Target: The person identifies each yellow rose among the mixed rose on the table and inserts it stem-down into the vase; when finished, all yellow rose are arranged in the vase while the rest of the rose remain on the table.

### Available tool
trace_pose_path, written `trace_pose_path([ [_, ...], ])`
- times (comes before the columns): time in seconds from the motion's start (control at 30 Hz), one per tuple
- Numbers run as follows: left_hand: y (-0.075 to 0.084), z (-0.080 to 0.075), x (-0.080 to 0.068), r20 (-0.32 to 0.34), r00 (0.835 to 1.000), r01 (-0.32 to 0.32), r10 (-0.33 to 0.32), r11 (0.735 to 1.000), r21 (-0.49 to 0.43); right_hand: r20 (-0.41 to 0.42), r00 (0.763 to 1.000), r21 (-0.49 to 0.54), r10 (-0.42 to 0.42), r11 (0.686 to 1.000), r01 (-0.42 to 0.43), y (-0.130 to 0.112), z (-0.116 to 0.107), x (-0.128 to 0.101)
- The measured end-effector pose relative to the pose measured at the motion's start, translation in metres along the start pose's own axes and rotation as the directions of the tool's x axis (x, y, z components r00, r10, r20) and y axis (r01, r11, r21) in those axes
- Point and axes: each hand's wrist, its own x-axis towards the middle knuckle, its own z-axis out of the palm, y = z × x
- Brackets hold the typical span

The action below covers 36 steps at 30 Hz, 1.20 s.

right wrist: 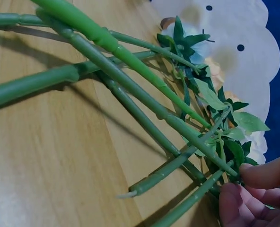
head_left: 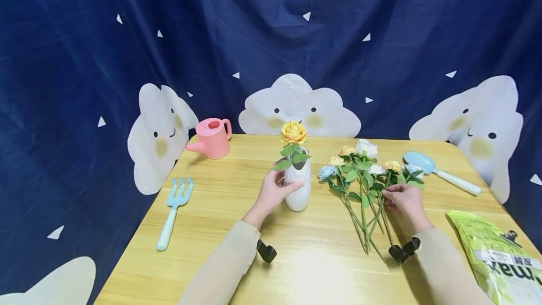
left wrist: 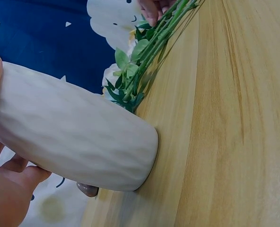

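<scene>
With the left hand (head_left: 273, 192) wrapped around the white vase (head_left: 298, 187) mid-tabletop, one yellow rose (head_left: 293, 132) already in it, the right hand (head_left: 404, 200) pinches a stem among the loose flowers (head_left: 364, 173) lying alongside, seemingly picking one that must be lifted clear and slotted in.

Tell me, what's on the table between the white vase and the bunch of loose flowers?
Nothing: in the head view, bare wood separates the white vase, gripped by the left hand, from the loose flowers the right hand is pinching.
</scene>
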Motion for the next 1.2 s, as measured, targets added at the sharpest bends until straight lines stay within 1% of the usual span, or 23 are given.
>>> trace_pose_path([
  [0.17, -0.002, 0.0, 0.0, -0.006, 1.0, -0.011, 0.011, 1.0, 0.004, 0.01, 0.998, 0.071, 0.059, 0.996, -0.059, 0.0, 0.001, 0.003],
  [0.27, -0.002, 0.0, 0.0, -0.011, 1.0, -0.006, 0.007, 1.0, 0.004, 0.021, 0.996, 0.104, 0.083, 0.991, -0.085, -0.003, 0.001, 0.003],
  [0.4, -0.002, 0.0, 0.0, -0.017, 1.0, 0.004, -0.004, 1.0, 0.005, 0.028, 0.995, 0.124, 0.091, 0.988, -0.093, -0.006, 0.0, 0.003],
  [0.47, -0.003, 0.0, 0.0, -0.018, 1.0, 0.01, -0.01, 1.0, 0.009, 0.033, 0.996, 0.127, 0.082, 0.988, -0.085, -0.006, -0.001, 0.003],
  [0.7, 0.001, 0.0, 0.001, 0.002, 0.999, 0.036, -0.036, 0.999, 0.0, 0.06, 0.998, 0.115, 0.004, 0.993, -0.011, -0.008, -0.01, -0.002],
  [0.8, 0.012, 0.0, -0.002, 0.007, 0.999, 0.045, -0.045, 0.999, -0.004, 0.069, 0.997, 0.143, -0.035, 0.989, 0.025, -0.014, -0.014, -0.005],
  [0.93, 0.027, 0.0, -0.007, 0.014, 0.999, 0.039, -0.039, 0.999, 0.0, 0.071, 0.993, 0.197, -0.096, 0.977, 0.08, -0.024, -0.02, -0.011],
  [1.03, 0.03, 0.001, -0.009, 0.011, 0.999, 0.037, -0.037, 0.999, 0.005, 0.06, 0.989, 0.269, -0.132, 0.957, 0.112, -0.033, -0.024, -0.016],
  [1.2, 0.034, 0.002, -0.01, 0.009, 0.999, 0.043, -0.043, 0.999, 0.015, 0.021, 0.983, 0.402, -0.185, 0.902, 0.161, -0.045, -0.03, -0.023],
])
